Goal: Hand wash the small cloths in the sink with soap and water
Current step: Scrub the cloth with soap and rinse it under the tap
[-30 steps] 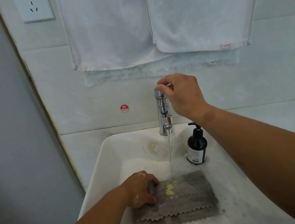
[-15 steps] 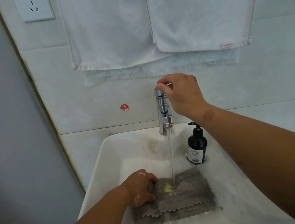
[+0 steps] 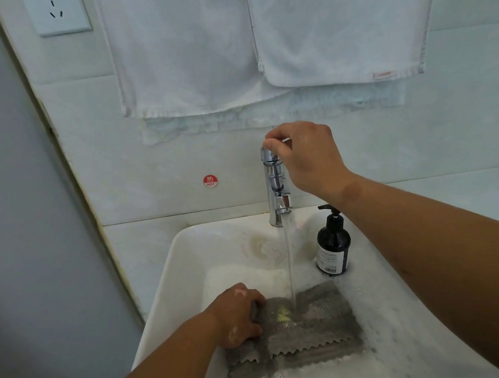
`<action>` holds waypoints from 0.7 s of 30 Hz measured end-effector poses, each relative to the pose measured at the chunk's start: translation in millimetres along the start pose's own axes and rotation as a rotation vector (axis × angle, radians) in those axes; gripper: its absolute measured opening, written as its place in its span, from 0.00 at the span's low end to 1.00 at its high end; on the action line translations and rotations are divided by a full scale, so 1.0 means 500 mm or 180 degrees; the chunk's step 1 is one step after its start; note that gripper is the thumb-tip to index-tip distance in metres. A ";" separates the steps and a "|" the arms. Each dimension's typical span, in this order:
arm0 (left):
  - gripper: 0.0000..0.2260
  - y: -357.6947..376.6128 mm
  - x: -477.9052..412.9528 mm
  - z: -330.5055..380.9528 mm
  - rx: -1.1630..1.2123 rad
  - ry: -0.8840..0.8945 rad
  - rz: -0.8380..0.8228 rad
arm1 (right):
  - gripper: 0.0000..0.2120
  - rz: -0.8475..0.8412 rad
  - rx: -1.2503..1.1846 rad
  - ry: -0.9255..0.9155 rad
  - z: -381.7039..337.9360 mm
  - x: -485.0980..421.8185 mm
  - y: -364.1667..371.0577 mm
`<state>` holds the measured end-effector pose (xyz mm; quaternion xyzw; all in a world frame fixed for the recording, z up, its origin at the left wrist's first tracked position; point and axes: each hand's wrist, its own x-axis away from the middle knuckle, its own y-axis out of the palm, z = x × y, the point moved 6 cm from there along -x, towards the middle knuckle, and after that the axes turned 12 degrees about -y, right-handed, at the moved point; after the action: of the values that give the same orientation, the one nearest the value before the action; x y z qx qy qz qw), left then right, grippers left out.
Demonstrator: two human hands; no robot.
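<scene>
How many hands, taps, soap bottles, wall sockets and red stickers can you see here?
2 hands: left hand, right hand
1 tap
1 soap bottle
1 wall socket
1 red sticker
Total: 6

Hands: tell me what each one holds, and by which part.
The left hand grips the grey cloths at their left edge. The right hand pinches the faucet at its very top.

cloths [image 3: 313,324] in sink [image 3: 171,278], bottle [image 3: 332,247] behind
</scene>
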<state>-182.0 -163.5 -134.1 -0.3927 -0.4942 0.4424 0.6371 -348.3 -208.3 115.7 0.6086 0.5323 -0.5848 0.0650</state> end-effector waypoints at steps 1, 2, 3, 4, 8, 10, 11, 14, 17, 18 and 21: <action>0.26 0.000 0.000 0.000 -0.0003 -0.0006 0.0000 | 0.08 0.0001 -0.0005 0.0010 0.001 0.000 0.000; 0.25 0.000 0.000 0.000 0.0000 -0.0011 0.0002 | 0.08 0.0001 -0.0008 0.0019 0.002 0.000 0.001; 0.25 0.000 -0.001 0.001 0.0002 -0.0010 0.0008 | 0.08 0.0002 -0.0013 0.0024 0.002 0.000 0.001; 0.25 -0.001 0.000 0.000 -0.0006 -0.0007 0.0015 | 0.08 0.0004 -0.0019 0.0025 0.002 0.000 0.001; 0.25 -0.001 -0.001 0.000 -0.0037 -0.0006 0.0022 | 0.08 0.0006 -0.0012 0.0028 0.004 0.000 0.001; 0.25 -0.001 -0.002 0.000 -0.0028 -0.0005 0.0021 | 0.08 0.0037 -0.0060 0.0057 0.005 0.001 0.001; 0.25 -0.001 -0.002 0.000 -0.0024 -0.0004 0.0019 | 0.08 0.0049 -0.0084 0.0069 0.005 0.002 0.002; 0.26 -0.001 -0.002 -0.001 -0.0027 0.0002 0.0002 | 0.08 0.0071 -0.0097 0.0089 0.006 0.003 0.003; 0.26 -0.001 -0.001 -0.001 -0.0029 0.0007 -0.0004 | 0.08 0.0117 -0.0127 0.0125 0.007 0.004 0.001; 0.26 -0.001 -0.001 -0.001 -0.0028 0.0008 -0.0006 | 0.08 0.0125 -0.0123 0.0132 0.006 0.004 0.001; 0.26 -0.002 -0.001 0.000 -0.0022 0.0008 -0.0017 | 0.08 0.0144 -0.0086 0.0115 0.005 0.008 0.002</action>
<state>-182.0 -164.3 -133.3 -0.3941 -0.4959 0.4384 0.6376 -350.1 -207.9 111.1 0.6300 0.5274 -0.5649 0.0768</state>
